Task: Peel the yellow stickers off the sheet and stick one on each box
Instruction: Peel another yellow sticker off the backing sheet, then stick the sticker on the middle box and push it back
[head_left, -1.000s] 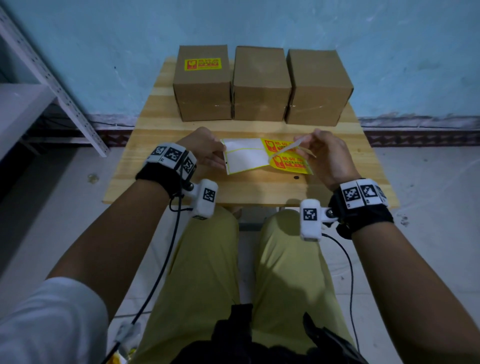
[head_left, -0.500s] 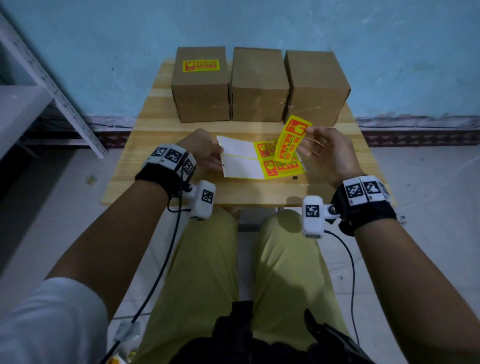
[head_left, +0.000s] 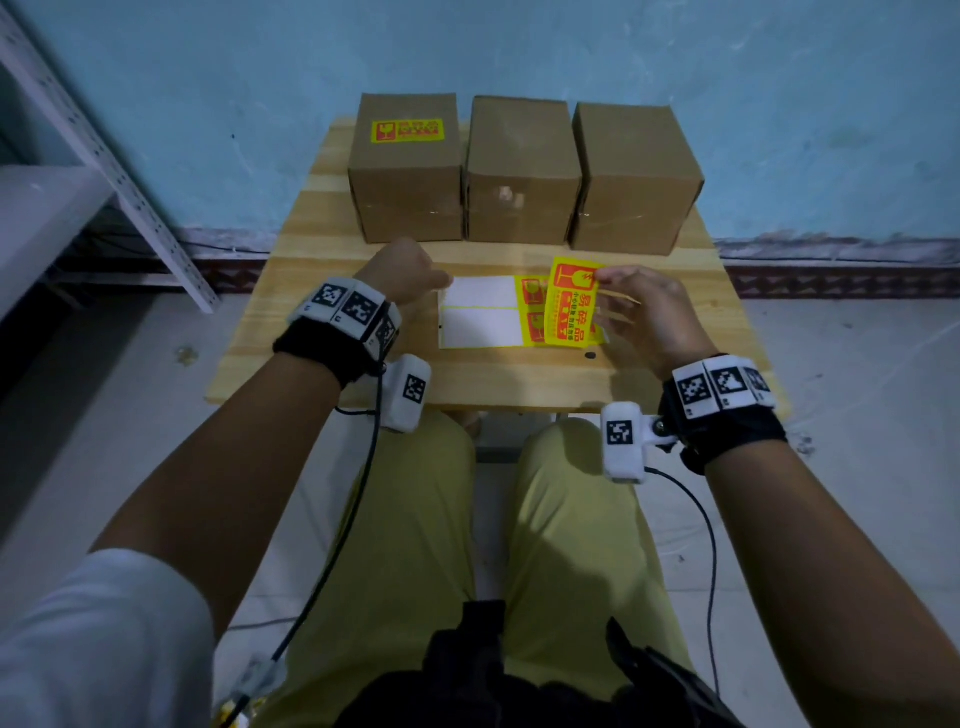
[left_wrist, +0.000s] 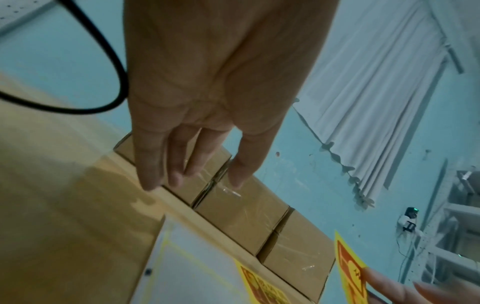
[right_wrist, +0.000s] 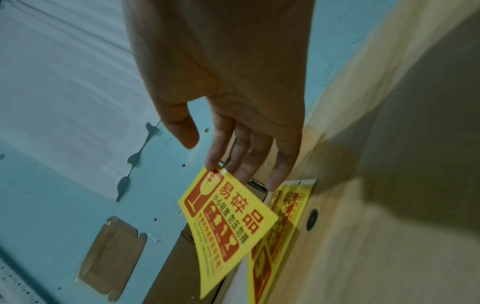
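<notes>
We are pinching the peeled sticker upright in our right hand, the bare middle box lying straight ahead beyond it, while our left hand is hanging relaxed beside the sheet

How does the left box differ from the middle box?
The left box carries a yellow sticker on its top; the middle box has a bare top. The left box stands at the row's end, the middle box between two neighbours. Both are brown cardboard, closed and similar in size.
</notes>
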